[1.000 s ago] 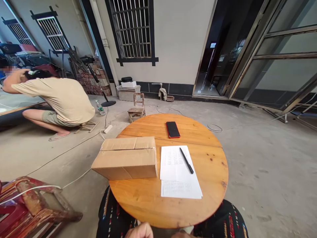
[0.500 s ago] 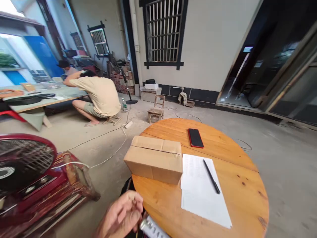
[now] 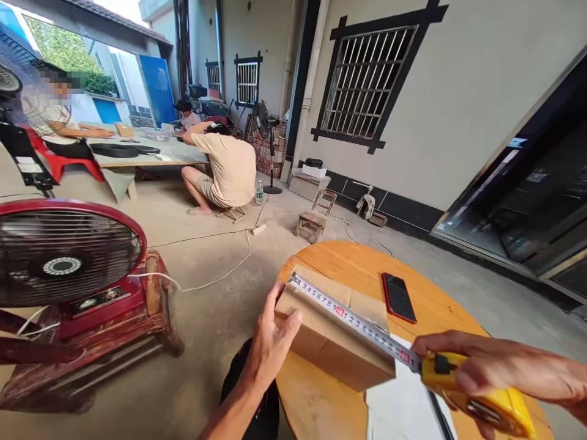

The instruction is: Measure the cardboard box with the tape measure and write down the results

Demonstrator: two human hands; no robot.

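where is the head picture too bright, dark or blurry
Head view: pale sky at upper left is washed out, the dark open doorway at right sinks into shadow; head view again: the yellow tape measure looks slightly soft, its digits mostly readable.

This is a yard beside a pale-walled building (image 3: 472, 104), probably a home, with a dusty grey concrete floor (image 3: 211, 330), black-framed window with metal bars (image 3: 367, 85), stacked reddish bricks (image 3: 263, 157) and leafy green foliage (image 3: 66, 46) beyond.
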